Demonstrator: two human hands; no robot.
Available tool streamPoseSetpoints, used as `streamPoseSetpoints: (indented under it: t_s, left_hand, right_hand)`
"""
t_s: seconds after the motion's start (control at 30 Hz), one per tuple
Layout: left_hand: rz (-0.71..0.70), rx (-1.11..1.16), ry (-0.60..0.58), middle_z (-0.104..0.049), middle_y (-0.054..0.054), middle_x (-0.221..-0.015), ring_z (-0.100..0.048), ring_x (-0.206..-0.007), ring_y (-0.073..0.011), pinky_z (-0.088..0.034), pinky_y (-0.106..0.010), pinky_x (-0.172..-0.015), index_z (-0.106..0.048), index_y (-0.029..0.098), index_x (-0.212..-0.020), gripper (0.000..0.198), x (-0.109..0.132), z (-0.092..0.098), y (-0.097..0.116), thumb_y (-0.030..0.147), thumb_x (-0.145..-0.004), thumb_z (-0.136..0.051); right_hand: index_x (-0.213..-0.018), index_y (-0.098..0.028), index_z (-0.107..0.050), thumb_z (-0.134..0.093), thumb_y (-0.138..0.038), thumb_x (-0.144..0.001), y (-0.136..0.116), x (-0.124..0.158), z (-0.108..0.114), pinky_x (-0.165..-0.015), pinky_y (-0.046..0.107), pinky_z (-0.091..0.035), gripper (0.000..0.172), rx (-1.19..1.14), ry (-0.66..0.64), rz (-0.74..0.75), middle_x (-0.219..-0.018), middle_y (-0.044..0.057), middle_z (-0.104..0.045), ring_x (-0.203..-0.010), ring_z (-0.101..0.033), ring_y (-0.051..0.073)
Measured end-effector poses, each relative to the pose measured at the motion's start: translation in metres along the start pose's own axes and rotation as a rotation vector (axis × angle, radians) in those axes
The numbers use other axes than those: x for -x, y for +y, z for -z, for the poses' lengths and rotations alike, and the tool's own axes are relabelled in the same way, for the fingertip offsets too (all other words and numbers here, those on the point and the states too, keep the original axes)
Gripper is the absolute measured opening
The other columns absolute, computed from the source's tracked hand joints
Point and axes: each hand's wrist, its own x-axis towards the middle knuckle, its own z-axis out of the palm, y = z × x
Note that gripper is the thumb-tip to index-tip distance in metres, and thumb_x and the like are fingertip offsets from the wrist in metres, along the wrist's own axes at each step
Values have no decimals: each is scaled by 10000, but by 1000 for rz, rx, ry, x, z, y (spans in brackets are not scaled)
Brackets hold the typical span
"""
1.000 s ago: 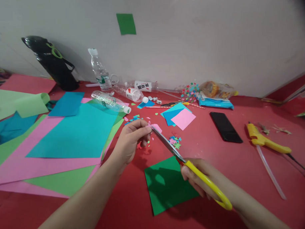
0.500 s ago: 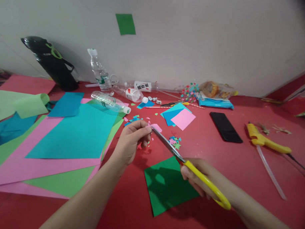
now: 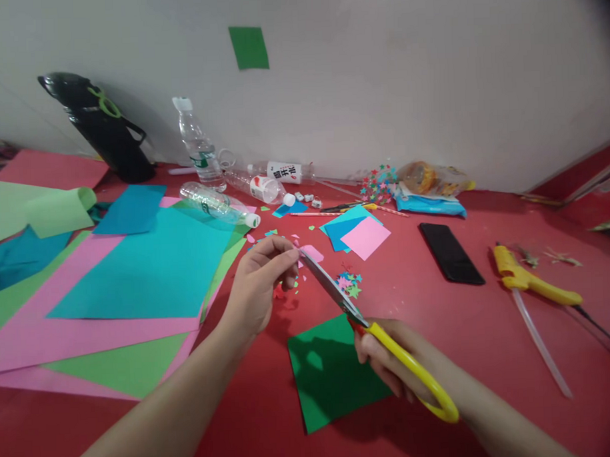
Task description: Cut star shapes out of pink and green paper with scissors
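Here, scissors (image 3: 383, 337) beside a pink scrap (image 3: 296, 243).
The left hand (image 3: 259, 280) pinches the scrap, just left of the scissors, which the right hand (image 3: 397, 365) clasps.

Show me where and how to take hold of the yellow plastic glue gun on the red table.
I'd grip the yellow plastic glue gun mid-handle, coming from above and the near right, closing across its slim length. It lies flat, handle reaching right, apart from the nozzle, which points away; the translucent stick juts toward the near edge, left of that approach.
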Motion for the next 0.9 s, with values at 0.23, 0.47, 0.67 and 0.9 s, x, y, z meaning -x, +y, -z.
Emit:
streamPoseSetpoints:
  t_s: [0.23,0.47,0.67,0.9]
  left_hand:
    - [-44,-15,22,-577,34,-655,-504,-606,-90,-416,-203,-584,-677,204,-690,71,3,-5,1,201,-740,-728]
    - [-81,-29,-16,-632,-24,-1094,-549,-1063,-174,-417,-240,-836,-686,208,-665,93,-1,-1,-1,184,-735,-743]
    - [-28,60,-15,-602,23,-738,-507,-716,-106,-402,-210,-702,-701,206,-682,61,-1,-3,-4,192,-726,-743]
    - [-15,82,-4,-594,32,-674,-486,-654,-96,-388,-206,-634,-690,187,-676,72,-1,-4,-2,190,-695,-759]
  right_hand:
    - [-778,-216,-502,-463,-759,-833,7,-2,2,-373,180,-273,548,-27,-19,0,-419,-90,-424,-351,-352,75]
    - [-707,-230,-442,-483,-726,-831,1,-1,2,-371,187,-253,513,-35,-54,31,-417,-101,-347,-365,-328,77]
    - [-749,-230,-477,-465,-719,-784,0,-4,-6,-332,178,-237,491,-32,-6,14,-376,-113,-365,-308,-301,71]
    - [-656,-245,-443,-463,-566,-754,-5,-6,-12,-285,164,-218,337,-140,-4,-144,-317,-116,-313,-275,-257,70]
